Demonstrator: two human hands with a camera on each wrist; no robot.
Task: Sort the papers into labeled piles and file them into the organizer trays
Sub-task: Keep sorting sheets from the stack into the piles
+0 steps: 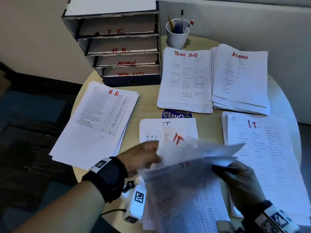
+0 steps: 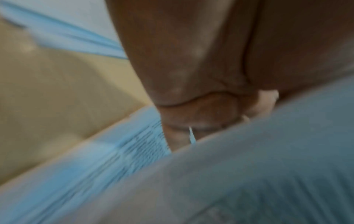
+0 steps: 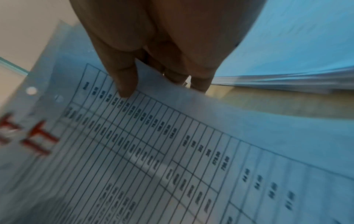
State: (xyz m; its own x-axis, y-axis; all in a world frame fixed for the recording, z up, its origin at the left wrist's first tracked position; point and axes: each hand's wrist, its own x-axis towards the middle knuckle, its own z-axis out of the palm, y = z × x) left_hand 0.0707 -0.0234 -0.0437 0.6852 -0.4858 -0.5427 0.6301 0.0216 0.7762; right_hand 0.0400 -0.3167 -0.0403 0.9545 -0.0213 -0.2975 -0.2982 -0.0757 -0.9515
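Held up over the round tan table (image 1: 144, 111), near its front edge: a thin white paper sheet with a red "IT" (image 1: 185, 145). Pinched at one side by the left hand (image 1: 141, 157), gripped at the other by the right hand (image 1: 239, 182).

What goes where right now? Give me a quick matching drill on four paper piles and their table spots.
Things:
1. H.R pile
2. ADMIN pile
3. TASK LIST pile
4. I.T pile

Places:
a. back right, next to the TASK LIST pile
b. near right, beside the right hand
c. left, in front of the organizer
d. in front of the pen cup

Pairs: 1-c, 2-a, 3-d, 4-b
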